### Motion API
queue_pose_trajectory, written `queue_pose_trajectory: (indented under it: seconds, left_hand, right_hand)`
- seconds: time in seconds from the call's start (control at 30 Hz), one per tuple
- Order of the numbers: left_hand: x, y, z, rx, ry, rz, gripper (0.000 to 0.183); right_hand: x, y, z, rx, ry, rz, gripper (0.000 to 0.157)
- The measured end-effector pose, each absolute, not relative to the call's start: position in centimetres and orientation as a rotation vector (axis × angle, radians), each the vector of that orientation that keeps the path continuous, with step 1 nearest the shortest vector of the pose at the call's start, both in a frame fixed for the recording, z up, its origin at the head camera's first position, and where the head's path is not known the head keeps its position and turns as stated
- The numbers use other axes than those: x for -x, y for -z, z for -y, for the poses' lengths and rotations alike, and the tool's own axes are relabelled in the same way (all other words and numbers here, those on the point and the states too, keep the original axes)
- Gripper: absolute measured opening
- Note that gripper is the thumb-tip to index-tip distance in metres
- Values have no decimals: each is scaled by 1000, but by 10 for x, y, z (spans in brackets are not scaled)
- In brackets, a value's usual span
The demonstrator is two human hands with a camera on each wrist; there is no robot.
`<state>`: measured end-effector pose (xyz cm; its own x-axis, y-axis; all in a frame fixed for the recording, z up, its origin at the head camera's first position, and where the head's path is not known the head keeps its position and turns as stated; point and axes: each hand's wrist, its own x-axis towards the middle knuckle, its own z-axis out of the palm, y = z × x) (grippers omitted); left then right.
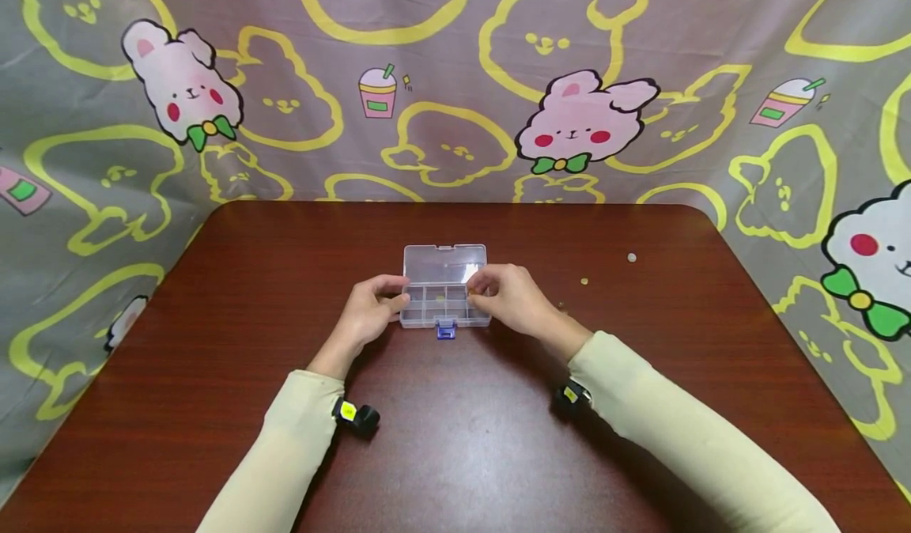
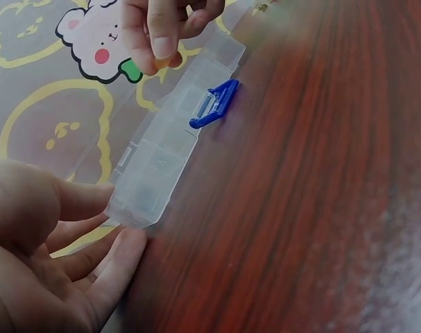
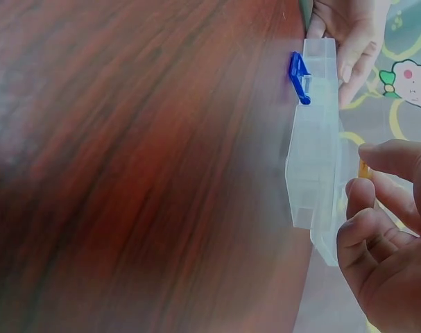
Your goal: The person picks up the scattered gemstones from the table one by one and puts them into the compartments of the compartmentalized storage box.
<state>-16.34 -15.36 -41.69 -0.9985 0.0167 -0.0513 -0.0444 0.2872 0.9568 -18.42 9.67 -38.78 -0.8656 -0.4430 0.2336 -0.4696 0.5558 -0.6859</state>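
A clear plastic compartment box (image 1: 411,324) stands in the middle of the table with its lid (image 1: 434,264) raised at the back. Its blue latch (image 1: 445,331) hangs at the front. My left hand (image 1: 368,309) holds the box's left end between thumb and fingers. Over the right-hand compartments, my right hand (image 1: 514,297) pinches a small orange-yellow piece (image 3: 364,168) between thumb and fingertip; its exact kind is unclear. One small yellowish piece (image 1: 440,298) shows in a back compartment. The right fingers hide part of the box's right end in the head view.
On the brown table (image 1: 640,391), to the right, lie a small white round piece (image 1: 631,257) and a small yellow piece (image 1: 584,281). Tiny bits (image 1: 561,305) lie beside the right wrist. A patterned cloth (image 1: 441,66) hangs behind the table and along its sides.
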Motion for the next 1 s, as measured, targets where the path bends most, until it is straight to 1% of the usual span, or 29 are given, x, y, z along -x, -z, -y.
queue_pose_trajectory:
  seconds: [0.57,1.0]
  left_hand:
    - [164,417,152,76,-1808,-2486,33]
    - [165,415,152,71,-1794,-2502,33]
  right_hand:
    - [192,392,-81,-755,-1233,2789,13]
    - [196,391,-70,-720,-1114,2833,8]
